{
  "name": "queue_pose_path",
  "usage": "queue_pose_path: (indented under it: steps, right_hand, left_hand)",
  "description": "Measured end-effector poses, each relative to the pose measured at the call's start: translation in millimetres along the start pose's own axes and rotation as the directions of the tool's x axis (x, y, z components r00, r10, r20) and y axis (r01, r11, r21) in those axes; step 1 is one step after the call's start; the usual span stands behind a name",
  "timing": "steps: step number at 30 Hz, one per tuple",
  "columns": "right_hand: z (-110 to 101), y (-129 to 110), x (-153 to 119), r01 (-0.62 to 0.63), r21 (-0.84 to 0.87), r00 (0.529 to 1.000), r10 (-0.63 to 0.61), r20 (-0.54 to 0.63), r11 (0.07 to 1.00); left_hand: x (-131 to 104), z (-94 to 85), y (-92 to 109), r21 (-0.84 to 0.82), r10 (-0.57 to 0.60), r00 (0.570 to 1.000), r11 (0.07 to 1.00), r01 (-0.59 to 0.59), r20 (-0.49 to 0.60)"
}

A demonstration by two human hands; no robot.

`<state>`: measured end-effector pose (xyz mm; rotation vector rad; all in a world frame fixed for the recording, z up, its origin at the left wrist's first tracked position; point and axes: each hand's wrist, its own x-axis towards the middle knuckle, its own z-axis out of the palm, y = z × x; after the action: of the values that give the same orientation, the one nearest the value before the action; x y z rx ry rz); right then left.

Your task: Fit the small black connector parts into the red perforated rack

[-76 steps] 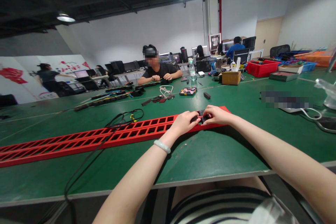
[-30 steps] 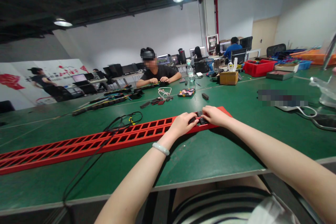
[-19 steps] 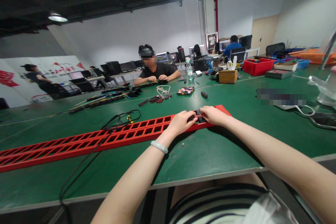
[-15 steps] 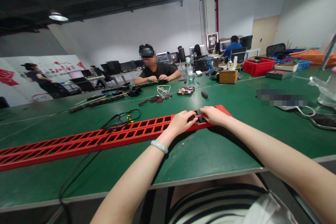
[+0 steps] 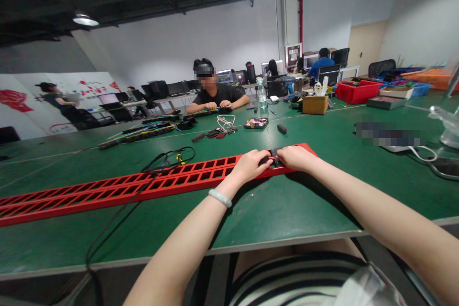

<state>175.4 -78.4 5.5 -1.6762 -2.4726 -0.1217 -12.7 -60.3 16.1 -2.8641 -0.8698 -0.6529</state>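
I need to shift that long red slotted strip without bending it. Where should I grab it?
Take the red strip by its long edges, from above, near the middle. It lies flat on the green table and runs far left, so an end grip would likely let it sag.

Matt green table (image 5: 287,210) — glossy red rail (image 5: 179,181)

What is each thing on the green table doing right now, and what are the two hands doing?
left hand: closed on the small black part, resting on the rail
right hand: closed on the same part
small black part: pinched between both hands, on the rail's right end
red slotted rail: lying flat, slots open
black cable: loose, looped across the rail
water bottle: upright
cardboard box: upright
red bin: upright
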Motion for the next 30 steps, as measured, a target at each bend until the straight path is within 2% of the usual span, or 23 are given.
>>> queue_pose_path:
  steps: [6, 11, 30]
  right_hand:
    - [-5.1, -3.5, -2.3, -0.097, -0.056, 0.992, 0.101, 0.075, 0.994]
    - [-4.9, -5.1, -3.0, -0.142, -0.041, 0.987, 0.145, 0.067, 0.989]
    - [-1.4, -5.9, -4.3, -0.084, -0.062, 0.995, 0.086, 0.041, 0.995]
  left_hand:
    - [0.3, -1.5, 1.5, 0.012, 0.013, 1.000, 1.000, -0.013, 0.005]
    - [0.1, -1.6, 1.2, 0.010, 0.015, 1.000, 1.000, -0.015, 0.001]
    - [0.2, -1.0, 0.6, 0.006, 0.011, 1.000, 1.000, -0.011, -0.018]
